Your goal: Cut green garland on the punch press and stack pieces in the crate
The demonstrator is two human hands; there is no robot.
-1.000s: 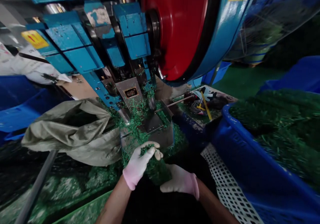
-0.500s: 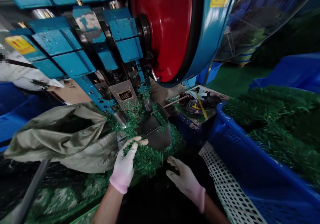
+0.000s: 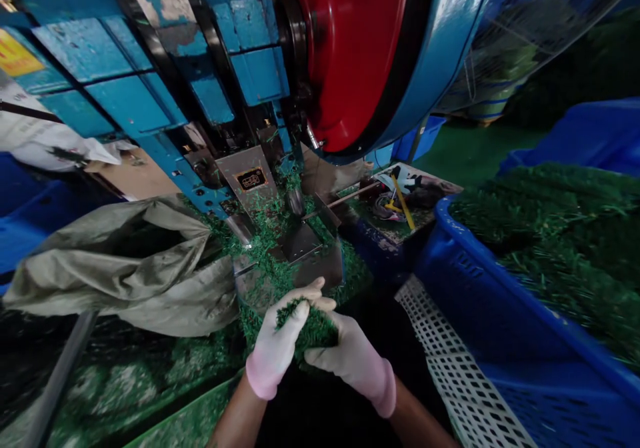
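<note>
Both of my hands wear pale pink gloves and meet low in the middle of the view. My left hand (image 3: 278, 347) is curled around a bunch of green needle-like sprigs (image 3: 311, 328). My right hand (image 3: 353, 360) closes on the same bunch from the right. They are just in front of the metal die plate (image 3: 299, 243) of a blue press machine (image 3: 150, 95), which is littered with green clippings. The red flywheel (image 3: 360, 41) looms above.
A grey-green sack (image 3: 130, 268) lies open at the left. A blue crate (image 3: 500, 315) heaped with green sprigs stands at the right, a white perforated panel (image 3: 450, 368) beside it. A small tray with tools (image 3: 400, 201) sits behind the die. Green scraps cover the floor at lower left.
Half a second ago my right hand was open and apart from the bunch; now it has closed on it beside my left hand. The bunch has been drawn back from the die.
</note>
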